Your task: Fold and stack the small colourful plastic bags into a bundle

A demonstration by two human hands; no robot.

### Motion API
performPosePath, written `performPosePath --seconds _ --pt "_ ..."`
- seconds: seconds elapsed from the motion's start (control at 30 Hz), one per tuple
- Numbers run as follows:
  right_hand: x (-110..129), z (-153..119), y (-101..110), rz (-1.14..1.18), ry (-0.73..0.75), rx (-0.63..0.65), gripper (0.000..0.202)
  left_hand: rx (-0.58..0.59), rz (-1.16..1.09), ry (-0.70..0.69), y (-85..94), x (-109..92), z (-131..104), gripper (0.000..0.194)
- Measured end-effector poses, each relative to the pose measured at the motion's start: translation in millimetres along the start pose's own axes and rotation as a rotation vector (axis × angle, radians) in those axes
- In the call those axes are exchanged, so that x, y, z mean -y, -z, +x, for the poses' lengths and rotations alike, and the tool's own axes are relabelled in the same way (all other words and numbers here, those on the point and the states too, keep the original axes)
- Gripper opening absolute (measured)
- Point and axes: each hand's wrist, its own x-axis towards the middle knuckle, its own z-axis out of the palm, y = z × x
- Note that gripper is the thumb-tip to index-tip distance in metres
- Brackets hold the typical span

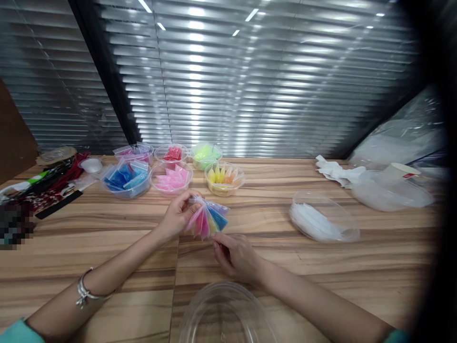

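Note:
My left hand (182,212) is closed on a fan of small plastic bags (207,218), pinching their gathered upper ends between thumb and fingers. The bags spread out in pink, red, yellow, green, blue and purple; what fills them is too small to make out. Below the fan's lower right edge is my right hand (237,257). Its index fingertip reaches the bag edges, while the thumb sits a little apart below it and the other fingers are curled. Nearest me on the table stands a large clear plastic tub (228,309), cut off by the bottom of the view.
Behind my hands stand clear bowls of coloured bags: blue (124,183), pink (172,183), yellow and orange (224,183), purple (134,153), red (172,153), green (206,156). A bowl of whitish bags (317,221) sits right. Cords (67,176) lie left; crumpled white paper (339,171) lies right.

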Motion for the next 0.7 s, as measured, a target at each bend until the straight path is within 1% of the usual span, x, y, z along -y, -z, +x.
performPosePath --seconds 0.17,0.27,0.37,0.5,0.7 --pt "-0.6 -3.7 -1.4 0.003 0.0 -0.001 0.027 -0.004 0.004 0.024 -2.0 3.1 -1.1 0.027" --pt "-4.1 -6.9 -5.3 0.004 -0.02 -0.056 0.026 -0.001 -0.004 0.037 -3.2 4.7 -1.7 0.029" --pt "-8.3 -8.1 -8.7 0.005 -0.023 -0.088 0.034 -0.01 -0.019 0.045 -2.9 6.2 -2.2 0.031" --pt "-11.3 -7.0 -10.0 0.001 0.0 -0.075 0.045 -0.028 -0.049 0.06 -1.8 10.0 -3.3 0.03" --pt "-11.5 -6.1 -11.0 0.018 -0.005 -0.081 0.046 -0.046 -0.098 0.099 -1.8 16.0 -4.5 0.031"
